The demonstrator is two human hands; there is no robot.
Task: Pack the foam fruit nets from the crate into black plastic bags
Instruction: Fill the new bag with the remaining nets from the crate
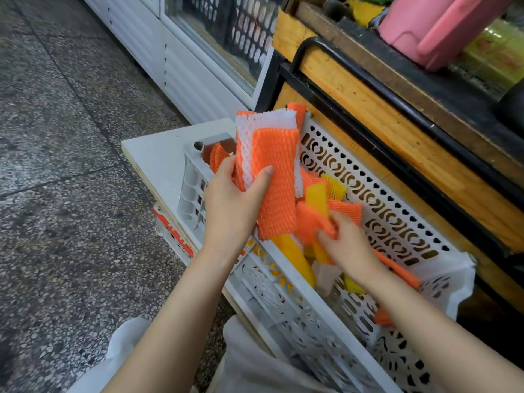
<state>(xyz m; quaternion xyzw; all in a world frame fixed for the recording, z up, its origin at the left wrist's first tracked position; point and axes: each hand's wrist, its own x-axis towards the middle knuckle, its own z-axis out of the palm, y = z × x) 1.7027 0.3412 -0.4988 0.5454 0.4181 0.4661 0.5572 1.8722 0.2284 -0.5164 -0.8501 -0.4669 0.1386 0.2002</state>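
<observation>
Wooden stall (354, 92), black metal frame. On it: pink plastic container (411, 24). Left of it: white glass-fronted cabinet (184, 69); speckled stone floor (71, 194).

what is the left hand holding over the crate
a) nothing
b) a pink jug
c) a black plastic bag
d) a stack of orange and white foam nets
d: the left hand grips a stack of orange and white foam nets over the white crate, its thumb lying across the front orange net.
</observation>
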